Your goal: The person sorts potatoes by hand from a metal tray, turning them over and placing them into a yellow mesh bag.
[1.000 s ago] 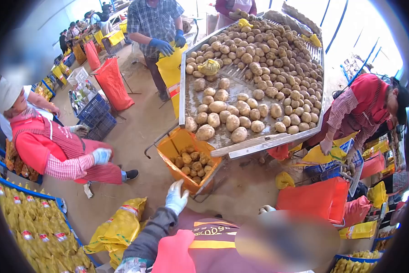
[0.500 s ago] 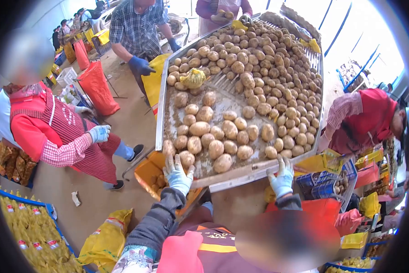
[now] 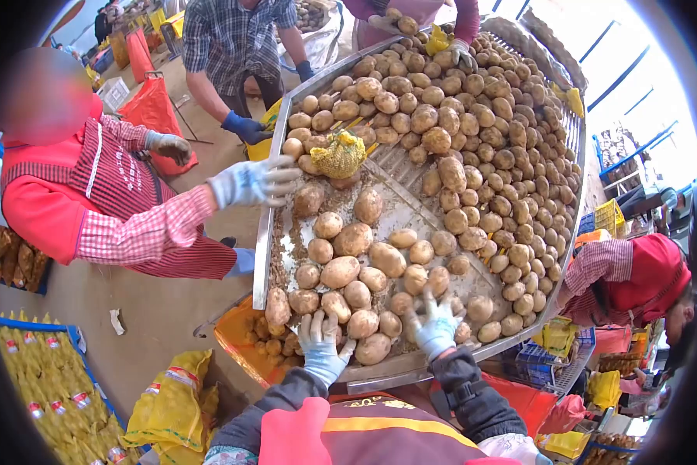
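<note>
Potatoes (image 3: 472, 147) cover much of a metal sorting table (image 3: 265, 248), heaped at the back and right, looser at the front left. My left hand (image 3: 323, 353), in a pale blue glove, has its fingers spread against the potatoes near the front edge. To its right, my right hand (image 3: 435, 325), gloved alike, reaches over the front edge with fingers apart, touching potatoes. Neither hand is wrapped round one. A yellow mesh bundle (image 3: 339, 155) lies on the potatoes at the table's left side. Below the front left corner, an orange container (image 3: 236, 341) holds potatoes.
At the left, a co-worker's gloved hand (image 3: 255, 184) extends to the table edge. Other co-workers stand behind the table and bend at the right. Filled yellow net bags (image 3: 166, 407) lie at lower left beside a blue-framed rack (image 3: 92, 372). Blue crates (image 3: 540, 364) stand at right.
Both my hands have moved from the table's front edge onto the potatoes. The table fills more of the view. The left co-worker has come closer and stretched a hand toward the table.
</note>
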`<act>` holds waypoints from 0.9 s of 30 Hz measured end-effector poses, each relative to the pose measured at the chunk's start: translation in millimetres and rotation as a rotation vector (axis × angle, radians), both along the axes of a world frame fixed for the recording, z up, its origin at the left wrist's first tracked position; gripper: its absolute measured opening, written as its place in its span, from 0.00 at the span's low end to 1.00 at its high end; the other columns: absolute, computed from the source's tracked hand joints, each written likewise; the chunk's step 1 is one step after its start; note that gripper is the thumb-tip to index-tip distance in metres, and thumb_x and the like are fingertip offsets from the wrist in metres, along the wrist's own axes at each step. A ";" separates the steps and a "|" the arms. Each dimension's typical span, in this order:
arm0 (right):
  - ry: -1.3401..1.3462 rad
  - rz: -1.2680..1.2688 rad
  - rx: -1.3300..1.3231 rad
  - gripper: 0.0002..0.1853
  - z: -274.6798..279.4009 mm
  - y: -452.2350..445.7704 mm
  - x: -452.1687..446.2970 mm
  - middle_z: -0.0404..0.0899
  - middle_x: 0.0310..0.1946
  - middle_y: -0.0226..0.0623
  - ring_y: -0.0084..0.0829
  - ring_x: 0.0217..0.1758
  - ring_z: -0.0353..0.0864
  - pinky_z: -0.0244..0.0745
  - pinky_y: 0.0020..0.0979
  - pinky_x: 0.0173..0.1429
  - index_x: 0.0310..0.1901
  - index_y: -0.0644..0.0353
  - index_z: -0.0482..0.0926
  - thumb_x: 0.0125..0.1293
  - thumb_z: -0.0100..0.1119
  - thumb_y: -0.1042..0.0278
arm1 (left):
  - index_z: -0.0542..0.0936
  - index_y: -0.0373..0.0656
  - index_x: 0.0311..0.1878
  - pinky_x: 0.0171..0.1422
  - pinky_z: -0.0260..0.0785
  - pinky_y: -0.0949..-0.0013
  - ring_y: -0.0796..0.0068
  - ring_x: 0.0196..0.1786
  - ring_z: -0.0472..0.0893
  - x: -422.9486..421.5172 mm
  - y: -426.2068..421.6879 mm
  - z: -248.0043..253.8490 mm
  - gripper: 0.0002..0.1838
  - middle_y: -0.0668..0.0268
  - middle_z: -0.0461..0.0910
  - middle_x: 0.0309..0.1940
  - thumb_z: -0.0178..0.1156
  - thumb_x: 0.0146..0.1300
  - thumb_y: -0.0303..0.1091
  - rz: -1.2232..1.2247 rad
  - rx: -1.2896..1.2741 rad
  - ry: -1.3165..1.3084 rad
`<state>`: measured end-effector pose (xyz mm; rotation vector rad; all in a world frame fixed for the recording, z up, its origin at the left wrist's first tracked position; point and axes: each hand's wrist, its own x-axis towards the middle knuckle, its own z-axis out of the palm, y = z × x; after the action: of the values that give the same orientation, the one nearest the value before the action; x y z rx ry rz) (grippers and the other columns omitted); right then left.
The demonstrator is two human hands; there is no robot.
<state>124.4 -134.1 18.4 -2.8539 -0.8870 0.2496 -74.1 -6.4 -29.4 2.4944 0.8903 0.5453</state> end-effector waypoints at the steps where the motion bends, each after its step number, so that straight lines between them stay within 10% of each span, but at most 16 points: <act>1: -0.033 0.131 0.019 0.32 3.4 -3.3 -0.8 0.67 0.55 0.57 0.55 0.64 0.62 0.40 0.64 0.67 0.61 0.48 0.70 0.55 0.57 0.43 | 0.65 0.47 0.62 0.64 0.51 0.42 0.44 0.62 0.57 -0.7 0.3 -4.1 0.41 0.55 0.58 0.61 0.68 0.44 0.48 0.000 0.010 0.009; 6: -0.246 0.257 0.343 0.22 8.2 -17.2 83.4 0.74 0.49 0.48 0.49 0.53 0.71 0.64 0.45 0.58 0.50 0.57 0.75 0.52 0.63 0.65 | 0.64 0.49 0.64 0.65 0.50 0.41 0.47 0.64 0.56 0.6 1.1 -9.0 0.39 0.56 0.57 0.64 0.65 0.48 0.49 -0.006 0.040 0.014; 8: -0.494 0.034 0.242 0.24 9.7 1.3 133.1 0.68 0.56 0.52 0.53 0.57 0.67 0.61 0.46 0.61 0.55 0.58 0.72 0.57 0.59 0.61 | 0.64 0.49 0.64 0.65 0.51 0.41 0.47 0.64 0.56 0.6 1.1 -10.0 0.39 0.56 0.57 0.64 0.65 0.48 0.48 -0.002 0.048 0.028; 11: -0.148 -0.275 0.227 0.33 -17.7 30.7 181.8 0.62 0.62 0.56 0.54 0.67 0.57 0.46 0.54 0.68 0.62 0.55 0.67 0.58 0.57 0.48 | 0.64 0.49 0.64 0.65 0.53 0.43 0.47 0.63 0.58 3.1 0.7 -7.8 0.39 0.56 0.59 0.61 0.66 0.47 0.45 0.009 0.069 0.025; 14: -0.294 0.068 0.132 0.35 -12.7 45.1 166.7 0.59 0.63 0.55 0.55 0.67 0.55 0.42 0.55 0.70 0.63 0.53 0.67 0.55 0.58 0.45 | 0.64 0.48 0.64 0.64 0.54 0.42 0.46 0.62 0.59 5.0 0.1 -9.2 0.40 0.54 0.60 0.60 0.66 0.46 0.44 0.035 0.083 0.025; 19: -0.178 0.253 0.698 0.37 15.9 85.2 210.3 0.61 0.62 0.56 0.55 0.66 0.57 0.51 0.49 0.69 0.62 0.57 0.67 0.49 0.68 0.56 | 0.65 0.47 0.62 0.62 0.57 0.45 0.46 0.60 0.62 9.2 -0.4 -5.1 0.40 0.54 0.62 0.58 0.68 0.43 0.40 0.060 0.128 0.048; 27: -0.140 0.693 0.289 0.35 -10.6 89.1 153.2 0.68 0.55 0.48 0.53 0.56 0.68 0.70 0.48 0.54 0.63 0.46 0.64 0.52 0.64 0.56 | 0.66 0.45 0.61 0.64 0.56 0.47 0.47 0.60 0.62 13.0 -2.0 -1.1 0.39 0.53 0.62 0.57 0.67 0.42 0.40 0.078 0.179 0.101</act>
<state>277.6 -45.0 7.8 -2.2293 -1.7551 -0.0150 -61.1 -8.3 -30.5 2.6773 1.0208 0.5503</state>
